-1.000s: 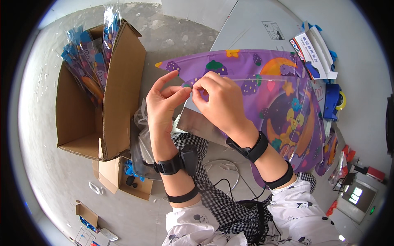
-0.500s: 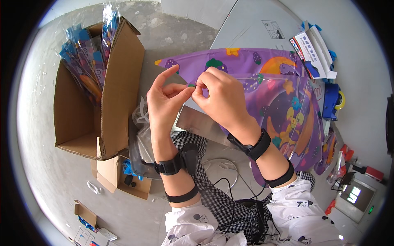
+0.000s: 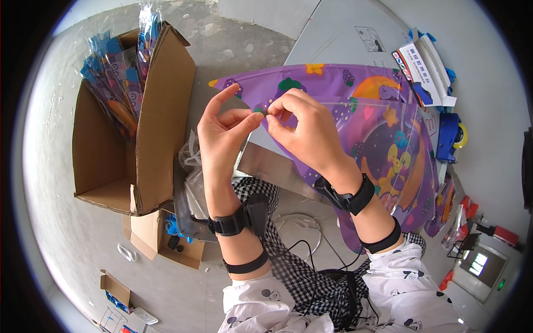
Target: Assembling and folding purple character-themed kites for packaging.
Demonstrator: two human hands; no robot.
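A purple plastic sheet (image 3: 333, 83) printed with stars, moons and berries spreads over the pale table top, its corner pointing left with a yellow tip. Along its near-left edge, my left hand (image 3: 222, 133) pinches the sheet between thumb and bent fingers, index finger raised. My right hand (image 3: 305, 130) meets it there, thumb and index finger pinched together close to the left thumb tip. What lies between the right fingertips is too small to make out. A see-through printed panel (image 3: 391, 166) of the same purple material lies beside my right forearm.
At left stands an open cardboard box (image 3: 166, 116) with several purple-and-blue wrapped packs (image 3: 114, 89). A smaller carton (image 3: 191, 255) with blue pieces sits below it. A white box (image 3: 422, 69) and a blue tape dispenser (image 3: 447, 139) are at the table's right. Cables (image 3: 302, 219) hang near my lap.
My right hand has tilted and its fingers have uncurled somewhat, while its wrist has shifted a little right and down. My left hand keeps almost the same place.
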